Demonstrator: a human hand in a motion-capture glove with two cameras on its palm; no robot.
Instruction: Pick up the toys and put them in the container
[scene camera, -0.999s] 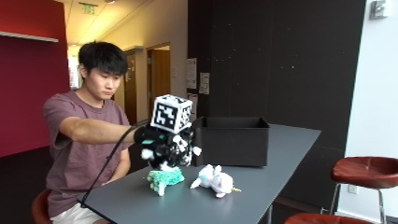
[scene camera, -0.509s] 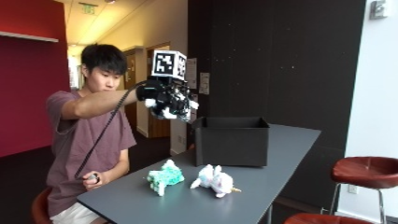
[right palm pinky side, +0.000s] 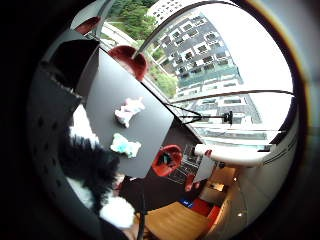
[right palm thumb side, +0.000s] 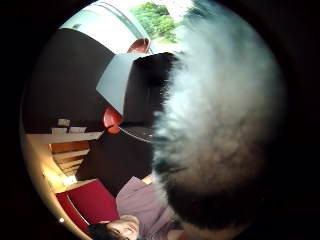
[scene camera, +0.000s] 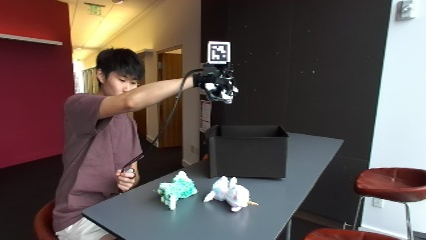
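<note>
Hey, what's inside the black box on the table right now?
The black box is open-topped, but only its rim and dark inner walls show; the bottom is hidden. The gloved right hand holds a black-and-white plush toy above it.

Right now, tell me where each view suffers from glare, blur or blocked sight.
Little finger palm view: bright window washes out; both toys on the table stay readable. Thumb palm view: the black-and-white plush is a near blur hiding half. Outside view: even light, right hand clear.

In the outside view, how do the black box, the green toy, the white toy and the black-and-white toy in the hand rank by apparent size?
1. Black box, clearly largest.
2. Green toy and white toy: they look alike, so no ranking.
3. Black-and-white toy, smallest as seen, though the gloved right hand gripping it hides part.
</note>
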